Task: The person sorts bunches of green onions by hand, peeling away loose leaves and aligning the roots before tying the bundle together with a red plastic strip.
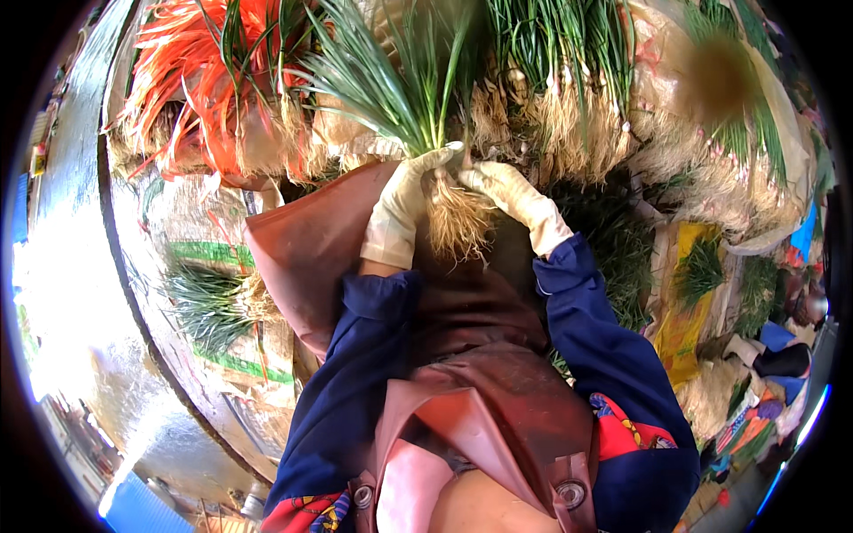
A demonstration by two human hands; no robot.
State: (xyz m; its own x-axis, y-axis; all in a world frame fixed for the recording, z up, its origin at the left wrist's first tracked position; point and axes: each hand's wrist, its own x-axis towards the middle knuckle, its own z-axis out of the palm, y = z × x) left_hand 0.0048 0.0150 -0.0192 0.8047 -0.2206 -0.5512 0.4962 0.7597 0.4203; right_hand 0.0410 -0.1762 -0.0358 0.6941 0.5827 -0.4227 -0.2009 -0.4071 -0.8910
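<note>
Both my hands wear pale gloves and hold one bunch of green onions (391, 89) at its base, over my brown apron (462, 302). My left hand (404, 200) grips the bunch just above the roots. My right hand (515, 195) is closed on the other side of it. The pale tangled roots (458, 222) hang down between my hands. The green leaves fan up and to the left. My sleeves are dark blue.
Piles of green onions with pale roots (569, 98) lie across the top on woven sacks. Orange plastic strips (195, 71) lie at upper left. A smaller bunch (209, 306) rests on a sack at left, beside wet pavement (71, 266). More bundles (702, 271) sit at right.
</note>
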